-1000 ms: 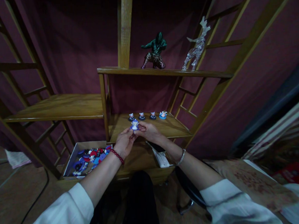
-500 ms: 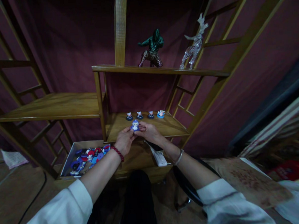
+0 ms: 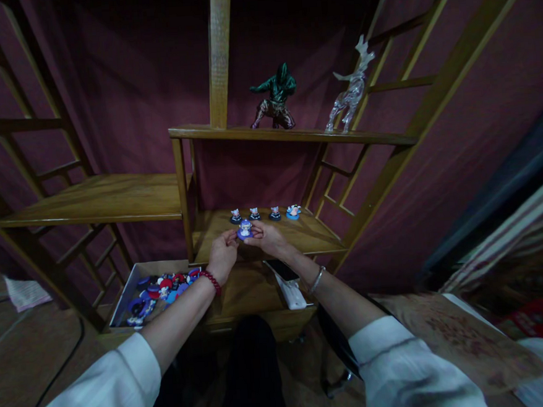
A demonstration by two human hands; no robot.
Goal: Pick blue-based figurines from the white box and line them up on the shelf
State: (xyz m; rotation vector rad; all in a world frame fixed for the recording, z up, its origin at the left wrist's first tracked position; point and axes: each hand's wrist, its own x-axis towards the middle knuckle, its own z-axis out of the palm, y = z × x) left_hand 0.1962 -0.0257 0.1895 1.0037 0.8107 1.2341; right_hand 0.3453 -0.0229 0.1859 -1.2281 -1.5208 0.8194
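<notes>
A small purple-and-white figurine (image 3: 245, 230) on a purple base is held upright between my two hands, just above the lower shelf's front part. My right hand (image 3: 270, 238) pinches its right side with thumb and fingers. From the left, my left hand (image 3: 223, 254) has its fingertips closed at the base's edge. Behind it on the lower shelf (image 3: 297, 240), several small figurines stand in a row: dark-based ones such as this black-and-white figurine (image 3: 254, 214), and a blue-based figurine (image 3: 293, 212) at the right end.
An open box (image 3: 123, 301) of mixed figurine parts lies at lower left. A dark phone (image 3: 281, 269) and a white object (image 3: 291, 295) lie below the shelf. Above stand a green crouching statue (image 3: 279, 94) and a clear deer (image 3: 352, 95). A stool (image 3: 337, 341) is at lower right.
My left hand has shifted slightly left, its fingers now at the edge of the figurine's base. The figurine's purple base shows more clearly. The whole view has tipped up slightly.
</notes>
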